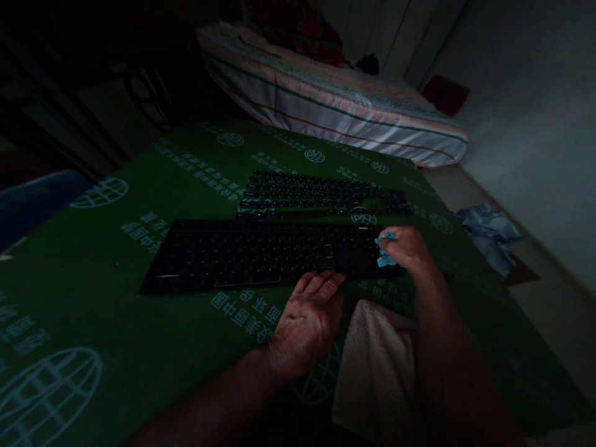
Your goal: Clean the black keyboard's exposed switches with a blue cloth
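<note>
Here: blue piece point(386, 260) in right hand point(406, 246); loose keycaps point(302, 194) behind keyboard point(251, 254).

A striped bed point(326, 115) stands far, red cloth point(295, 31) on it; right, a crumpled sheet point(487, 226) lies on the floor point(554, 301).

The flat green table covering point(153, 335) bears pale Chinese characters point(239, 310), 中国 and 环保 legible at near middle; pale line-drawn globe emblems point(49, 394) repeat near and far. Markings on the black rectangular keyboard point(251, 254) are unreadable.
</note>
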Action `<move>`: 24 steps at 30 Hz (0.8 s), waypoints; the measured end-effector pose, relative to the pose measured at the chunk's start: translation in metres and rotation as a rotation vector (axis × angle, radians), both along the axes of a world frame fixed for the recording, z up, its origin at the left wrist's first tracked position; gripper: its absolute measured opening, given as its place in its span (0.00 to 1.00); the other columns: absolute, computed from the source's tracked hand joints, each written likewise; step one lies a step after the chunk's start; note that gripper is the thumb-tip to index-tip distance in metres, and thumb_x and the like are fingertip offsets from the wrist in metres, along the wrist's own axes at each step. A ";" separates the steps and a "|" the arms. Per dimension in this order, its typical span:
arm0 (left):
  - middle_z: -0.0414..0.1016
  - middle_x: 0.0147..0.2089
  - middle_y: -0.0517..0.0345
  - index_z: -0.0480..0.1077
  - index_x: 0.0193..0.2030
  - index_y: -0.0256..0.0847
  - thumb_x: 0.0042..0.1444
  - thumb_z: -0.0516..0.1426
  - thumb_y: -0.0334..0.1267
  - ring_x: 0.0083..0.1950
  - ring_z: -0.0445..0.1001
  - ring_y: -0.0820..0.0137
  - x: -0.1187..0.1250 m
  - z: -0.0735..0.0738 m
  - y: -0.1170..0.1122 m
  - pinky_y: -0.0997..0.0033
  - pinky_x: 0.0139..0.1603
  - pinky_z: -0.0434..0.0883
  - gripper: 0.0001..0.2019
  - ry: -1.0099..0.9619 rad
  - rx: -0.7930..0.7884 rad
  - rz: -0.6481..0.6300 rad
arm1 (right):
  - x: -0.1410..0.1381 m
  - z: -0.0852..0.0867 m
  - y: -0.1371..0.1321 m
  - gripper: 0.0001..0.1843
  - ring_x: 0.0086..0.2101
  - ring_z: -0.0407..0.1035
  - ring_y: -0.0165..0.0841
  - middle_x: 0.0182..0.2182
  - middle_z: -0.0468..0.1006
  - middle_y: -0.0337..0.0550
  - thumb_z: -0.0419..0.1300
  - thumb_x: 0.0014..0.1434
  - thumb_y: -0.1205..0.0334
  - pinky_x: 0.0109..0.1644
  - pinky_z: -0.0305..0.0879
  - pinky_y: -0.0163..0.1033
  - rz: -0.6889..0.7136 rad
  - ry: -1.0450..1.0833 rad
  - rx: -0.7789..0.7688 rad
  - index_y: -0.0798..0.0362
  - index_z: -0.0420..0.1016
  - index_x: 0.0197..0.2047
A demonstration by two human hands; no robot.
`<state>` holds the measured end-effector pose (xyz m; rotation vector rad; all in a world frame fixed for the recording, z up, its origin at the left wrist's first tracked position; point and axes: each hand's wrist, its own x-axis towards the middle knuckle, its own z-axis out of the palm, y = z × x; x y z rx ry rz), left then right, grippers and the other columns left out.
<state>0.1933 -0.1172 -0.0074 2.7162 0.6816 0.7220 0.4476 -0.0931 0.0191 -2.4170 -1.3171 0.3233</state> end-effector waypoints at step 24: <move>0.68 0.58 0.52 0.72 0.40 0.38 0.60 0.51 0.32 0.59 0.63 0.61 0.000 -0.001 0.000 0.53 0.61 0.61 0.09 0.015 0.002 0.002 | -0.022 0.008 0.004 0.09 0.25 0.70 0.30 0.23 0.77 0.39 0.59 0.46 0.62 0.25 0.55 0.32 0.106 -0.097 -0.014 0.49 0.80 0.32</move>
